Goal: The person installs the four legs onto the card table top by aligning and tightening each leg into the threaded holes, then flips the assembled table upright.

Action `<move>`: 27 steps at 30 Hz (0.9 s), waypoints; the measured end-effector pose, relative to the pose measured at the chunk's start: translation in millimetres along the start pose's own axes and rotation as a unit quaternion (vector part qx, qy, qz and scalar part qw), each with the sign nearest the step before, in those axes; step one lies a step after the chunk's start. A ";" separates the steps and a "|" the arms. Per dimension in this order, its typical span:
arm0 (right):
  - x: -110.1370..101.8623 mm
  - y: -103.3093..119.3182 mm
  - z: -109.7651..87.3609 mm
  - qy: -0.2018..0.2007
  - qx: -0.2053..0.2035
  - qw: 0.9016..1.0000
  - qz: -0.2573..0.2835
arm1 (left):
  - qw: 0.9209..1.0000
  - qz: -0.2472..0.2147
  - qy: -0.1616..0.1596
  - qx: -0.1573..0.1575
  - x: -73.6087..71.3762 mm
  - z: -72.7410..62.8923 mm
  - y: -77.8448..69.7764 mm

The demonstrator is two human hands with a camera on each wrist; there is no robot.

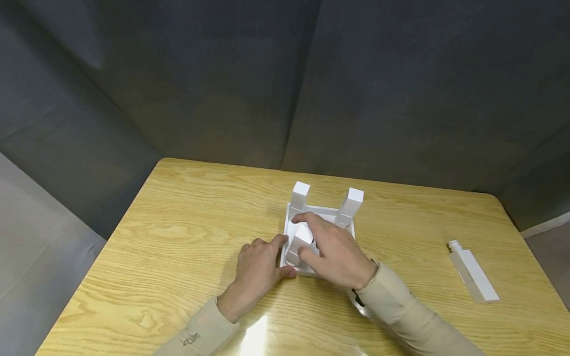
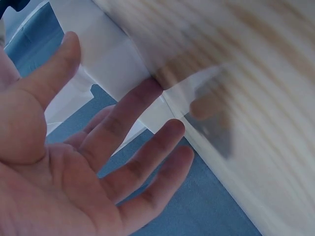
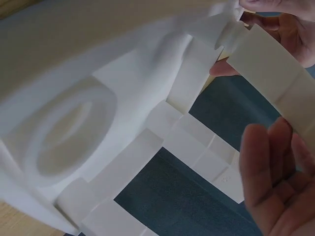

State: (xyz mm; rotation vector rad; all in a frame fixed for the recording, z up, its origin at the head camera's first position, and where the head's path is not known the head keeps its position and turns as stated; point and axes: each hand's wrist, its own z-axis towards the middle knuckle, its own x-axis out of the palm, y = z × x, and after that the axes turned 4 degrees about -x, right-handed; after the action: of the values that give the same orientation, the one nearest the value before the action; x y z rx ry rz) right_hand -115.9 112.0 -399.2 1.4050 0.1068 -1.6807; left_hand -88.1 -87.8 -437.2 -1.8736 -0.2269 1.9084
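Observation:
A white square tray-like base [image 1: 321,210] with a raised rim lies on the table, and two white square-section legs [image 1: 301,190] [image 1: 355,197] stand upright at its far corners. At the near left corner, my right hand [image 1: 340,254] grips a third white leg [image 3: 268,69] between thumb and fingers. That leg's lower end sits at the corner. My left hand [image 1: 258,264] rests against the same corner, its thumb at the near edge and index finger at the left side. Its fingers [image 2: 165,142] are mostly straight in the left wrist view. The right wrist view shows a round socket [image 3: 32,157] in another corner.
One more white leg [image 1: 475,277], with a threaded end [image 1: 454,245], lies on the wooden table [image 1: 178,237] to the right. Dark grey curtains [image 1: 222,84] hang behind the table's far edge.

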 end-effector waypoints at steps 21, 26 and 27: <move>-13.1 -3.6 -3.1 -0.049 -0.103 0.993 0.011 | 1.000 0.006 -0.005 0.012 -1.0 -0.6 1.6; -14.2 -1.5 -1.8 -0.042 -0.088 0.995 0.009 | 1.000 0.005 -0.006 0.017 -0.4 -0.2 1.3; -14.5 -1.3 -1.5 -0.041 -0.085 0.995 0.011 | 1.000 0.005 -0.005 0.016 -0.2 0.0 1.1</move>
State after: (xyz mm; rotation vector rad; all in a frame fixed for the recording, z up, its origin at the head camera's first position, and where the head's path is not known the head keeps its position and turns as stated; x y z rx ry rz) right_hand -116.6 121.9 -388.5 1.2045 0.1824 -1.6681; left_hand -88.3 -89.0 -437.5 -1.8476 -0.1888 1.9185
